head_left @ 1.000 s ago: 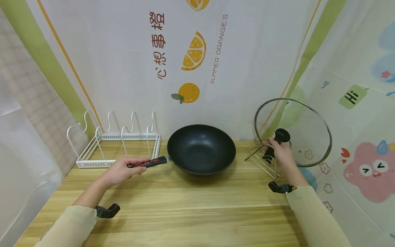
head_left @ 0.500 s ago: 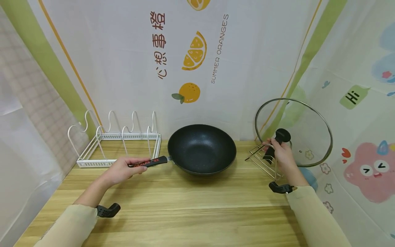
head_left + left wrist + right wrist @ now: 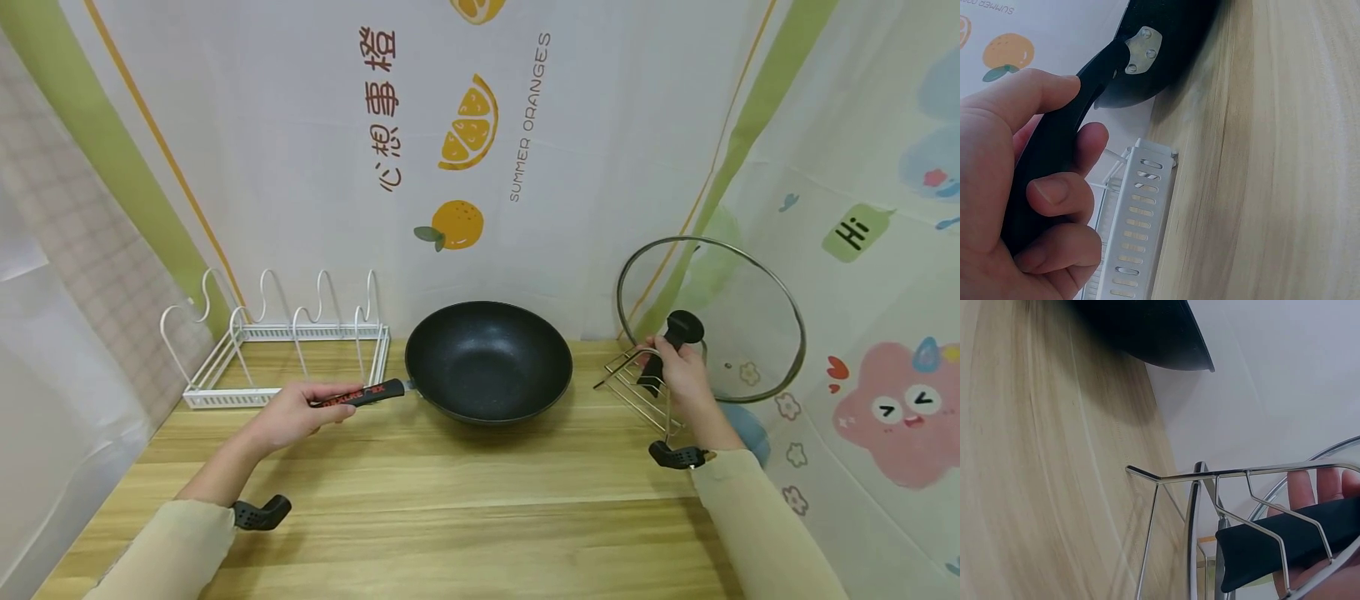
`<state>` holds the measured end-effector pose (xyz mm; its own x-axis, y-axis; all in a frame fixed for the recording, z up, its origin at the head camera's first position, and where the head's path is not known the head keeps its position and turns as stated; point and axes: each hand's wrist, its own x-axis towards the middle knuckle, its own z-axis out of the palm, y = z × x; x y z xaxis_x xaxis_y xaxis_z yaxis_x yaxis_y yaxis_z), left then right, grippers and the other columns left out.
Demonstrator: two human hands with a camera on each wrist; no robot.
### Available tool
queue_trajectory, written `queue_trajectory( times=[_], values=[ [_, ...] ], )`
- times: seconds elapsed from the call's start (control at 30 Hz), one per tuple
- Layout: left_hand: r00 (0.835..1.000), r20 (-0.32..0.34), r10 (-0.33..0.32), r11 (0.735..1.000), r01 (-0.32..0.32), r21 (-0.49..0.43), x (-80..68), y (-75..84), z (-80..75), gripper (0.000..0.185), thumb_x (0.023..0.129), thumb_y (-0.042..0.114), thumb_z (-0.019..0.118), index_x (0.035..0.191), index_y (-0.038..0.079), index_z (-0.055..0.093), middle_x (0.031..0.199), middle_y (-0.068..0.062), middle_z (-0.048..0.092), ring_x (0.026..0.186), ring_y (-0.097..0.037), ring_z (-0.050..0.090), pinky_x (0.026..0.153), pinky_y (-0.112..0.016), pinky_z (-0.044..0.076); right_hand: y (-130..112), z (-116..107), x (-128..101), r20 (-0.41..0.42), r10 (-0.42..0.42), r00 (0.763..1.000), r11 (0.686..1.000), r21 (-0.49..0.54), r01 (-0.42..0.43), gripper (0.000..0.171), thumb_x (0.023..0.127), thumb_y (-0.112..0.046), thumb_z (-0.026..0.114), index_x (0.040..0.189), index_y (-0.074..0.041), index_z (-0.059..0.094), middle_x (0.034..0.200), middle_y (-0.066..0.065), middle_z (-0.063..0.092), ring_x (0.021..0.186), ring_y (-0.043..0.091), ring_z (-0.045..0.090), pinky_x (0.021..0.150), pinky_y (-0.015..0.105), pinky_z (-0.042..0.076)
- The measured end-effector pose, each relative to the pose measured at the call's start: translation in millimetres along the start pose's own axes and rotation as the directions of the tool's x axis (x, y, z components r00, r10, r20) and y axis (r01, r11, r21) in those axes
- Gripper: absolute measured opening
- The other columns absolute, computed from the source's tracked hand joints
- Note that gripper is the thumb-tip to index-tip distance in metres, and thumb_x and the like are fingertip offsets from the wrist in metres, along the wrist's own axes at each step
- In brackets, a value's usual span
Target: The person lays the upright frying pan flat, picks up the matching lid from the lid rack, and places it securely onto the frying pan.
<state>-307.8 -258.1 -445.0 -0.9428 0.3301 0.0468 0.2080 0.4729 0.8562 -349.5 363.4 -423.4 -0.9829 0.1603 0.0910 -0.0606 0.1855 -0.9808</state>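
Observation:
A black wok stands on the table against the back curtain. My left hand grips its black handle, which points left; in the left wrist view the thumb lies along the top with fingers curled beneath. At the right, a large glass lid with a metal rim stands on edge in a small gold wire rack. My right hand holds the lid's black handle, fingers curled behind it, with rack wires crossing in front. Part of that hand is outside the right wrist view.
A white rack with several tall curved dividers stands at the left, near the wok's handle. Printed curtains close in the back and both sides. The wooden table extends toward me, below both forearms.

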Motion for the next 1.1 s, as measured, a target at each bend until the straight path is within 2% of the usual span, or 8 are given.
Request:
queue_trajectory(
  times=[0.2,0.43,0.77,0.93,1.1],
  values=[
    [1.000,-0.005,-0.004,1.000,0.004,-0.011,-1.1,0.3,-0.1,0.048,0.100,0.021,0.082,0.146,0.009,0.072,0.098,-0.015,0.076,0.060,-0.006,0.044,0.052,-0.024,0.039,0.5,1.4,1.1,0.008,0.012,1.000,0.998,0.055,-0.013,0.034,0.120,-0.038,0.042,0.127,-0.010,0.059,0.102,-0.018,0.073,0.094,0.003,0.073,0.087,0.021,0.059],
    [1.000,-0.007,-0.008,1.000,0.007,-0.013,-1.5,-0.2,0.0,0.048,0.101,0.021,0.081,0.146,0.008,0.072,0.099,-0.019,0.076,0.061,-0.006,0.045,0.052,-0.024,0.040,0.5,2.7,1.3,0.008,-0.009,1.000,0.999,0.037,0.008,0.035,0.120,-0.038,0.042,0.129,-0.008,0.058,0.099,-0.020,0.074,0.092,0.001,0.072,0.086,0.021,0.059],
    [1.000,0.009,-0.029,1.000,0.029,-0.012,-0.5,-3.7,2.8,0.049,0.101,0.024,0.081,0.147,0.009,0.071,0.102,-0.019,0.077,0.063,-0.007,0.046,0.054,-0.024,0.042,4.7,7.8,-0.3,-0.139,-0.092,0.986,0.993,0.067,0.102,0.034,0.119,-0.029,0.045,0.132,0.001,0.054,0.101,-0.012,0.072,0.087,0.000,0.073,0.084,0.016,0.061],
    [0.999,0.004,-0.033,0.999,0.033,-0.008,-0.7,-2.9,2.4,0.050,0.102,0.025,0.081,0.148,0.011,0.071,0.103,-0.019,0.077,0.064,-0.008,0.047,0.055,-0.025,0.043,2.1,7.3,-1.0,-0.123,-0.100,0.987,0.989,0.097,0.112,0.036,0.120,-0.028,0.040,0.133,0.003,0.053,0.100,-0.014,0.074,0.086,0.001,0.073,0.085,0.016,0.060],
    [0.999,-0.003,-0.033,0.999,0.033,0.002,-1.3,-0.4,1.5,0.049,0.101,0.025,0.081,0.147,0.010,0.071,0.103,-0.019,0.077,0.066,-0.008,0.049,0.057,-0.025,0.044,-3.8,5.4,-0.7,-0.122,-0.070,0.990,0.993,0.081,0.081,0.039,0.120,-0.027,0.040,0.135,0.006,0.054,0.096,-0.017,0.076,0.087,0.000,0.074,0.086,0.016,0.061]
  ],
)
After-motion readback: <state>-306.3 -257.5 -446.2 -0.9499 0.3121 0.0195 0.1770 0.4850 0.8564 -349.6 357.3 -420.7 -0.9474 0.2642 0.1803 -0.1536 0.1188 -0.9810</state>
